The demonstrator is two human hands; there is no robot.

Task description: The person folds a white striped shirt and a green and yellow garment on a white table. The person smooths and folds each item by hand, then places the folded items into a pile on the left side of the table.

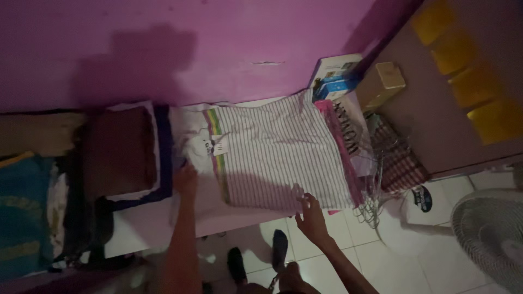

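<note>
Against the purple wall [163, 49], seen from above:

Shirt: a white, thin-striped fabric shirt [278, 158] lies spread flat on the white bed surface [141, 228], at the centre of the view, its green-and-pink banded collar [218, 147] towards nine o'clock.
Left hand: the left hand [186, 181] rests at the shirt's collar end, at about seven o'clock of the garment; fingers lie on the cloth, and whether they pinch it I cannot tell.
Right hand: the right hand [311, 219] touches the shirt's near hem at about five o'clock, fingers spread apart, clamped on nothing.
Folded pile: a dark brown folded cloth [120, 149] sits on a white cloth with a navy border [163, 158], at nine o'clock of the shirt, just beside it.
Pink cloth: a pink printed fabric strip [343, 141] lies under the shirt's edge at three o'clock.
Hangers: a bundle of wire hangers [376, 185] hangs over the bed's corner at four o'clock.
Boxes: a white-and-blue cardboard box [335, 76] and a tan box [381, 81] stand at one o'clock.
Fan: a white floor fan [490, 234] stands on the tiled floor [381, 256], well apart at four o'clock.
</note>
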